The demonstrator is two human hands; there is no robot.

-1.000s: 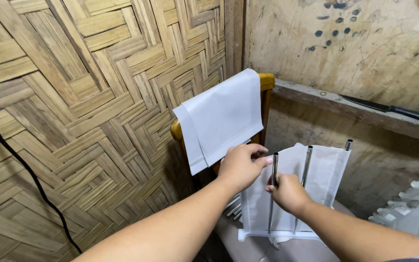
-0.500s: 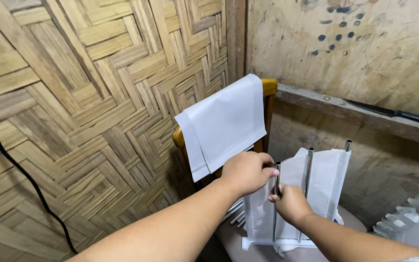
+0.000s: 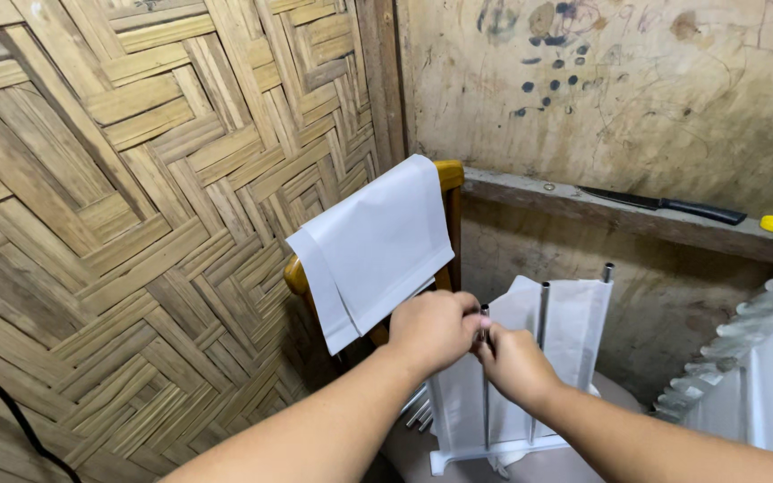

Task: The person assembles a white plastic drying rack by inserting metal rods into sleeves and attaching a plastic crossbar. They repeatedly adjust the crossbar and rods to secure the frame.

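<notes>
- Rack (image 3: 530, 443) of thin metal rods stands on a grey surface under both hands, with white cloth draped over the rods so that it hangs flat.
- Left hand (image 3: 436, 329) and right hand (image 3: 516, 362) press together, pinching the near rod's top (image 3: 484, 315), likely steadying it.

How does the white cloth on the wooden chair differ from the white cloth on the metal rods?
The white cloth on the wooden chair is folded and untouched; the white cloth on the metal rods hangs upright, beside both hands. The chair cloth sits higher. Both are plain white.
</notes>
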